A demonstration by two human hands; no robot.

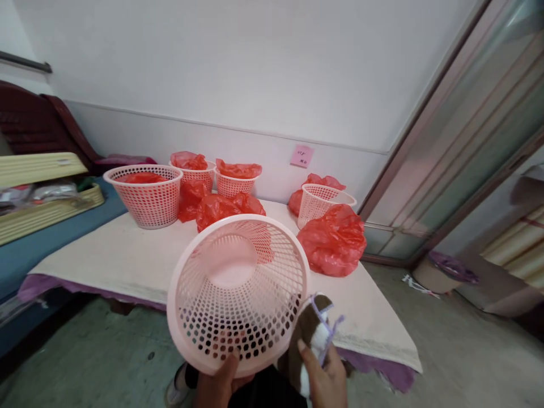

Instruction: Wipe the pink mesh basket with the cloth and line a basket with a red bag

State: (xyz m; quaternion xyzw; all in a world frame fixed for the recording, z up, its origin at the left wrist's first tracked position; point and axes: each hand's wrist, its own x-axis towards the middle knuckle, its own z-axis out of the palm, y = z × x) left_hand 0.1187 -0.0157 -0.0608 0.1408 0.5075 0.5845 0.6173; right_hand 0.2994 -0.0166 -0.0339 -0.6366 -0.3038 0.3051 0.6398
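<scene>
My left hand [221,385] grips the near rim of an empty pink perforated plastic basket [238,292], tipped so its open mouth faces me. My right hand [325,377] is closed on a brown and white cloth with purple edging [314,334], just right of the basket's rim. Both hands are low in the view, in front of a table covered with a cream cloth [119,260].
On the table stand several pink baskets [147,195], some lined with red plastic bags, plus loose red bags [334,241] and one unlined basket [321,204]. A pink note [301,156] is stuck on the wall. A sliding glass door [467,141] is at right, a blue bench [25,249] at left.
</scene>
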